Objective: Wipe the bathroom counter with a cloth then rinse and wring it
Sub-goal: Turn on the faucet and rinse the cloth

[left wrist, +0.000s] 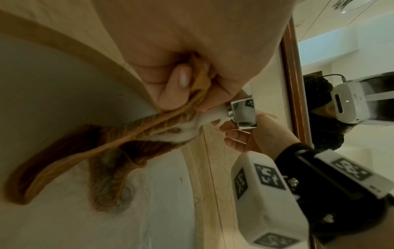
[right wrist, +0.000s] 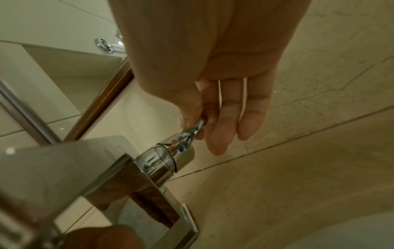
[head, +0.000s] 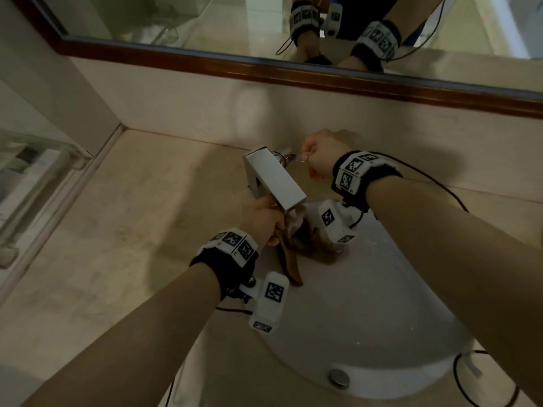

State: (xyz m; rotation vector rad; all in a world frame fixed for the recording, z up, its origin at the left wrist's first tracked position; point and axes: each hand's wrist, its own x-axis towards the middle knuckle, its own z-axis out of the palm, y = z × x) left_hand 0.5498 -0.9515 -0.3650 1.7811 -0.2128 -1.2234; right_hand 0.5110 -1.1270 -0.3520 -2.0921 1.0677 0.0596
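- Fingers [left wrist: 170, 94] of the left hand [head: 266, 220] are curled tight round one end of the cloth [left wrist: 119, 141], which is pinched between fingertips and palm; the left wrist view shows a nail pressed into the orange fabric.
- From that grip the cloth hangs out of the fist into the sink [head: 367, 312], its brown folds trailing down the white basin wall, and a long strip of it reaches back toward the person.
- Water [left wrist: 204, 121] pours in a white stream from the spout onto the cloth just beside the fingertips, foaming where it lands.
- Left hand sits right under the end of the tap [head: 274, 177], a square chrome block reaching out over the basin.
- Right hand [head: 321, 155] is at the back of the tap: thumb and forefinger pinch the thin metal lever [right wrist: 197, 128], while the other fingers [right wrist: 251, 118] hang straight and relaxed beside it, touching nothing.
- That lever stands out from a round chrome knob [right wrist: 168, 158] marked with red and blue dots.
- Right hand and cloth are apart, with the tap between them.
- A metal overflow cap [head: 338, 378] sits on the near rim of the sink.
- Counter [head: 123, 224] of pale stone surrounds the basin.
- Mirror [head: 205, 22] in a dark wood frame runs along the wall behind, reflecting both banded wrists.
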